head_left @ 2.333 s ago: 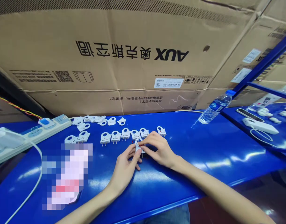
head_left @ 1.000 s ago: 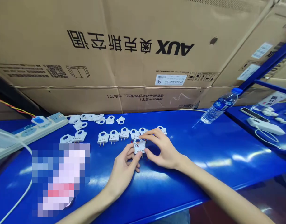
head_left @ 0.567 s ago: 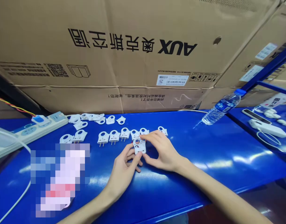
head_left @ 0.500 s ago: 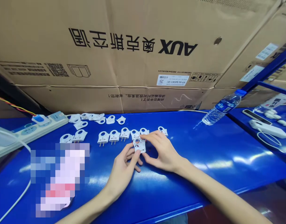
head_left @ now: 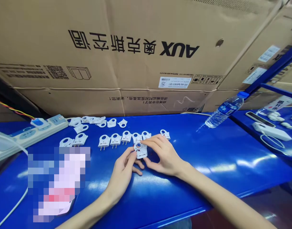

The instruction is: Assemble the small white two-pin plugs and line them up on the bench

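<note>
Both hands pinch one small white plug (head_left: 140,150) between them, just above the blue table (head_left: 207,159): the left hand (head_left: 123,173) grips its lower edge with thumb and fingertips, and the right hand (head_left: 163,154) holds its upper and right side, index finger stretched across the top. The plug's open face, with a round hole, is turned up. Just beyond the hands a row of plugs (head_left: 123,138) stands in line on the table, and a looser heap of white covers (head_left: 93,121) lies farther back. A power strip (head_left: 38,128) sits at far left. A water bottle (head_left: 223,109) lies on its side at right, in front of the cardboard boxes (head_left: 136,57).
</note>
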A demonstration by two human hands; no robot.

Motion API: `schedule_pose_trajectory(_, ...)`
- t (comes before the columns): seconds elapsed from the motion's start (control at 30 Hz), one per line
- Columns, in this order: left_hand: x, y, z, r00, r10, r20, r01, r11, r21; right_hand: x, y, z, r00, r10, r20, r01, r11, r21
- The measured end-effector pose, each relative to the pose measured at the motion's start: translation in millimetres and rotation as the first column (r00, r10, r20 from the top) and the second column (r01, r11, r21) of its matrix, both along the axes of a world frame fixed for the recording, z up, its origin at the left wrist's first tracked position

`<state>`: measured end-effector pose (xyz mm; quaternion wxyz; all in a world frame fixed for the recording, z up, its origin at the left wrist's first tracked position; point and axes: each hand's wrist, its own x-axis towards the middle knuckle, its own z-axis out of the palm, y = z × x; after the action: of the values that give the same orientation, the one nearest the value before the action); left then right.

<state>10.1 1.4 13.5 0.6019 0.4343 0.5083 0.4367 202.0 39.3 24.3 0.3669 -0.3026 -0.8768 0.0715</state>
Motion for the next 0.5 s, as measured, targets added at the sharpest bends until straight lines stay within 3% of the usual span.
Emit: schedule_pose_trajectory(0.5, 0.4, -2.5, 0.5, 0.997, -0.015, -0.077, 0.015, 1.0, 0.009, 6.1, 5.8, 5.3, 0.999, -0.053, 0.013, 0.054, 0.99, -0.127)
